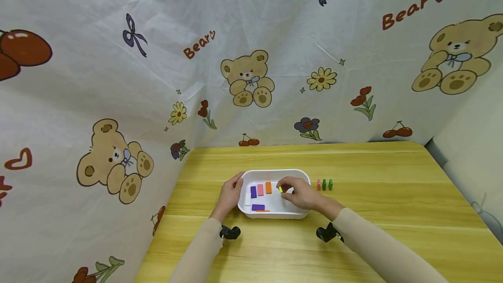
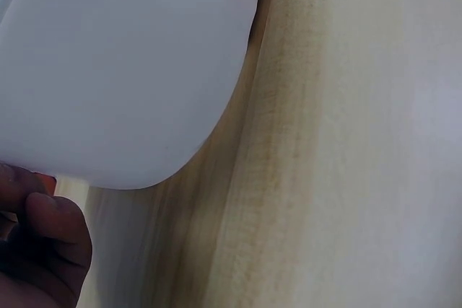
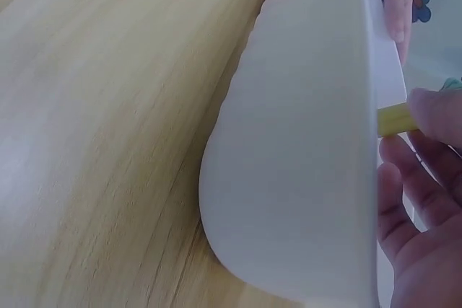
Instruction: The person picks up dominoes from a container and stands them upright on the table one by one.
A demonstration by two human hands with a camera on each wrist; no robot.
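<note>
A white plastic tray (image 1: 275,215) rests on the table, its left end gripped by my left hand (image 1: 229,195). Over the tray's right part, my right hand (image 1: 302,193) pinches a small yellow block (image 1: 280,189) between thumb and fingers. The right wrist view shows that yellow block (image 3: 395,119) just past the tray's side wall. Flat in the tray lie a purple block (image 1: 253,192), a pink block (image 1: 260,190), an orange block (image 1: 268,188) and a white block (image 1: 247,199). Nearer its front wall is another purple block (image 1: 258,207), with an orange sliver (image 1: 263,211) beside it.
To the right of the tray, a pink block (image 1: 318,184) and two green blocks, one green block (image 1: 324,184) nearer the tray, stand on edge in a row. The wooden table (image 1: 377,230) meets a bear-printed cloth (image 1: 275,117) at the back and left.
</note>
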